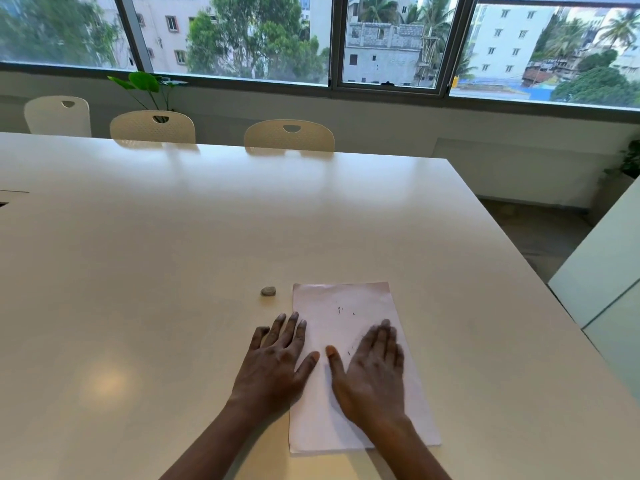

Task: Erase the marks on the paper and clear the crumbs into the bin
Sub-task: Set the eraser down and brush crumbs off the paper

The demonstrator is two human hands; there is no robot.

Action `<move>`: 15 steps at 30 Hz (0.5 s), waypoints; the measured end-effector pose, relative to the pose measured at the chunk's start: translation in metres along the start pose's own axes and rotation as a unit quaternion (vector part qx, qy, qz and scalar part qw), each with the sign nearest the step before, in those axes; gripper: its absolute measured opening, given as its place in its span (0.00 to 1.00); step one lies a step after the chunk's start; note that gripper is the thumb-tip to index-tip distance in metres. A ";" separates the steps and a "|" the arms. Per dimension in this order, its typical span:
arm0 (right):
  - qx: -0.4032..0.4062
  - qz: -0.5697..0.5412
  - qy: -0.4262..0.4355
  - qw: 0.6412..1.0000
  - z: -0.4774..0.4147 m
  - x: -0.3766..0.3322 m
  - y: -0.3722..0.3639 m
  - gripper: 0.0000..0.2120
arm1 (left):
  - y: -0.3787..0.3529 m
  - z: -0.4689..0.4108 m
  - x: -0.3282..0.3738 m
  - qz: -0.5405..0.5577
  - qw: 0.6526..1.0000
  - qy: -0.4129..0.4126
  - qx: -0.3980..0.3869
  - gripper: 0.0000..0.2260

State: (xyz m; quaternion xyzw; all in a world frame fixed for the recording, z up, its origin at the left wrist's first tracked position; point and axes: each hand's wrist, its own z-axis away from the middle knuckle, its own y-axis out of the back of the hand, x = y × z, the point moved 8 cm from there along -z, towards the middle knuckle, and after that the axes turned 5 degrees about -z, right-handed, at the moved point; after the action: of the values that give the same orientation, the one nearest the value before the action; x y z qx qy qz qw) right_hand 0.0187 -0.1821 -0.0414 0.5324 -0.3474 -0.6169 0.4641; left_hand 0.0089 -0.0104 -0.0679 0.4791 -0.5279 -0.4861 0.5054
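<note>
big glossy white table (173,254), both hands flat with fingers spread, left hand (277,362) half on, right hand (372,372) on the white paper sheet (346,303), small grey eraser (268,291) just beside it, cream chairs (289,135) under wide windows (242,39)

Three chairs (289,135) behind white table (173,237)

The paper (346,299) under the right hand (372,372) looks thin and matt, its far edge faintly rumpled. The table (173,254) is smooth, pale and glossy, mirroring the chairs and showing a soft glow of light left of the left hand (277,362). The eraser (268,291), just beyond that hand's fingertips, is dull grey and rough-looking. Far beyond the hands, the chairs (289,136) are cream plastic with dimpled backs. The window frame (450,46) looks like matt grey metal.
</note>
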 end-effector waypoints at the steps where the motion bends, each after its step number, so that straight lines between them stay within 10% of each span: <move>1: 0.008 0.013 -0.028 0.999 0.002 0.010 0.006 0.47 | 0.000 0.000 -0.001 -0.003 1.000 0.001 0.000 0.38; 8: -0.082 0.094 -0.092 0.988 0.052 0.016 -0.013 0.54 | -0.002 -0.001 -0.001 -0.010 1.000 -0.003 0.005 0.36; 15: -0.077 0.004 0.055 0.996 0.014 -0.021 -0.023 0.45 | -0.002 0.000 0.000 -0.006 1.000 -0.003 0.000 0.39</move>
State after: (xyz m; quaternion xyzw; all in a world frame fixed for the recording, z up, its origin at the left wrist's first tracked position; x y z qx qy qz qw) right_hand 0.0000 -0.1560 -0.0531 0.5268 -0.2754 -0.6094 0.5246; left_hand 0.0092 -0.0103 -0.0696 0.4803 -0.5268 -0.4906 0.5011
